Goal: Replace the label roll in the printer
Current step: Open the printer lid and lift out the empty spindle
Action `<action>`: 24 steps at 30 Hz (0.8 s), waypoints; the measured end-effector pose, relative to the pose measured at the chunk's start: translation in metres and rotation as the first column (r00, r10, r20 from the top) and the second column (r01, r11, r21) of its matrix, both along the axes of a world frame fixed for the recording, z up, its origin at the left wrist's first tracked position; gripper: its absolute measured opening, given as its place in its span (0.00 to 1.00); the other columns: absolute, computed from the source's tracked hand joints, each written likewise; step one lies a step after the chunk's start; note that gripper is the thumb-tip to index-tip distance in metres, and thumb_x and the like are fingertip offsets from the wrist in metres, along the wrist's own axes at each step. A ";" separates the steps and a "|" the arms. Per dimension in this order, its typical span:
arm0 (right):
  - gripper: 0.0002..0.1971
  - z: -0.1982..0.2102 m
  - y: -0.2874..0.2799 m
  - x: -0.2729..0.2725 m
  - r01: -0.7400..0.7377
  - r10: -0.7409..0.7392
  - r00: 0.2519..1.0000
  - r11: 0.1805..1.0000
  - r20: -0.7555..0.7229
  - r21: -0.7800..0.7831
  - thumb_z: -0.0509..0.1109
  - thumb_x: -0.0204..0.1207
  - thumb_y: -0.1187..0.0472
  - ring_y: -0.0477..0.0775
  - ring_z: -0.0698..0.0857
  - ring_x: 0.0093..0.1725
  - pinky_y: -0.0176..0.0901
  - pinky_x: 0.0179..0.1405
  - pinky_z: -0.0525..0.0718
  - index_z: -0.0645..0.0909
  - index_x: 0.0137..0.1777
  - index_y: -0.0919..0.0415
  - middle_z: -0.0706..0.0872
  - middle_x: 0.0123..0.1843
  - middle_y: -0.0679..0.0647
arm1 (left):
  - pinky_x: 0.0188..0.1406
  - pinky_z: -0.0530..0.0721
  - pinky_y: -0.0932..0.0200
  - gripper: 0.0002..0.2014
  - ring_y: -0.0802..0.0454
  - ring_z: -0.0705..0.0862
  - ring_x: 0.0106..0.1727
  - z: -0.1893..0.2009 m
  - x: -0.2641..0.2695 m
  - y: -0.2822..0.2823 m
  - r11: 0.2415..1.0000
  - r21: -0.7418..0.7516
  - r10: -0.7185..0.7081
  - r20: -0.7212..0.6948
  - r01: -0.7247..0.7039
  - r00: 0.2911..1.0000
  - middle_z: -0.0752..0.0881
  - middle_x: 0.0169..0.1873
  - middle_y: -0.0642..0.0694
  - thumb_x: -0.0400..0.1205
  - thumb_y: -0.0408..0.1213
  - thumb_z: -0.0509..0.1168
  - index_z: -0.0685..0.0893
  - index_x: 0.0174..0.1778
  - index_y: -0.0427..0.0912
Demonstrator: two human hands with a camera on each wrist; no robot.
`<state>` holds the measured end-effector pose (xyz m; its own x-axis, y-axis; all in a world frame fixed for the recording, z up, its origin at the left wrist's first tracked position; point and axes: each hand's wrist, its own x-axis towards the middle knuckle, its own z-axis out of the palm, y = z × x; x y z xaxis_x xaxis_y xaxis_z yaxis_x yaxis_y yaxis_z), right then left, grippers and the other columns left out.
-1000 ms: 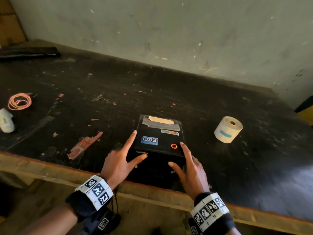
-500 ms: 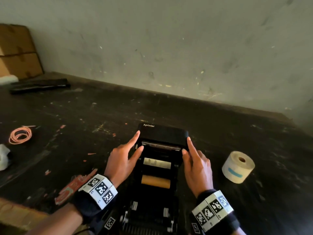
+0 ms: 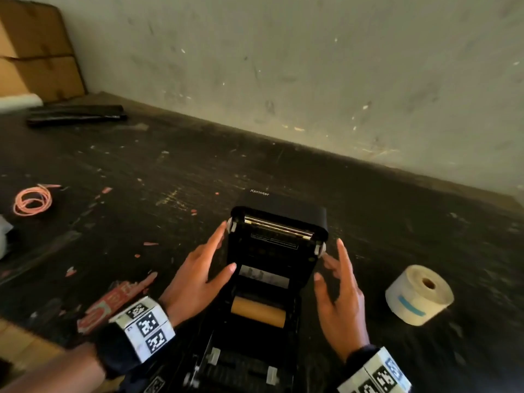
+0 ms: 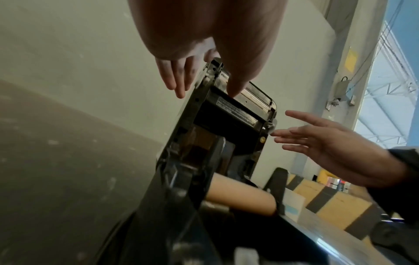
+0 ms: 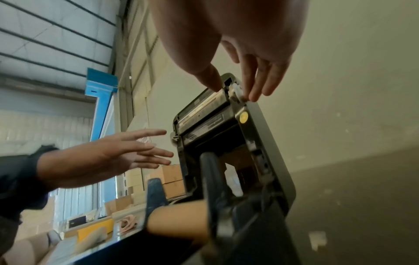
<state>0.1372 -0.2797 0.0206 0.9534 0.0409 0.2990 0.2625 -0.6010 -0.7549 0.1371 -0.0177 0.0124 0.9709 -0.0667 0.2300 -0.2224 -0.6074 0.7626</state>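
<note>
The black printer (image 3: 278, 251) sits at the table's near edge with its lid (image 4: 226, 116) raised upright. In the open bay lies a bare brown cardboard core (image 3: 258, 310), also seen in the wrist views (image 4: 240, 197) (image 5: 176, 218). A full white label roll (image 3: 419, 296) with a blue mark lies on the table to the printer's right. My left hand (image 3: 209, 259) is at the lid's left side, fingers straight, thumb at the lid's edge. My right hand (image 3: 334, 268) is at the right side, fingers straight, fingertips (image 5: 251, 96) at the white latch. Neither hand holds anything.
The dark scuffed table (image 3: 141, 171) meets a wall behind. A coil of pink cord (image 3: 32, 199) lies far left, and a red wrapper (image 3: 113, 302) sits near my left wrist. A flat black object (image 3: 76, 114) and cardboard boxes (image 3: 37, 52) stand at the back left.
The closed printer lid has been swung up to upright, exposing the core. Both hands have gone from pressing on the lid to flanking its sides with fingers spread.
</note>
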 end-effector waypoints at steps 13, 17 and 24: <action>0.45 -0.053 0.034 -0.052 -0.072 0.033 0.955 0.990 -0.293 -0.124 0.68 0.77 0.61 0.46 0.73 0.74 0.55 0.77 0.70 0.39 0.77 0.30 0.72 0.72 0.40 | 0.66 0.41 0.86 0.50 0.80 0.39 0.73 -0.049 -0.023 0.014 0.924 0.130 -0.325 -0.221 0.358 0.919 0.54 0.75 0.65 0.66 0.77 0.36 0.60 0.79 0.48; 0.43 -0.053 0.041 -0.058 -0.009 -0.021 0.970 0.993 -0.241 -0.121 0.68 0.77 0.64 0.44 0.73 0.73 0.55 0.76 0.72 0.45 0.78 0.30 0.69 0.69 0.31 | 0.75 0.43 0.74 0.47 0.72 0.38 0.78 -0.056 -0.024 0.011 0.909 0.163 -0.359 -0.164 0.384 0.919 0.56 0.78 0.63 0.69 0.75 0.35 0.58 0.79 0.50; 0.40 -0.014 0.037 -0.072 0.111 -0.100 0.987 0.990 -0.123 0.086 0.73 0.71 0.72 0.37 0.76 0.71 0.56 0.75 0.73 0.66 0.74 0.32 0.81 0.69 0.40 | 0.69 0.65 0.76 0.30 0.68 0.70 0.71 -0.015 -0.020 0.001 0.934 -0.124 -0.336 0.005 0.334 0.942 0.73 0.68 0.58 0.77 0.58 0.57 0.71 0.74 0.49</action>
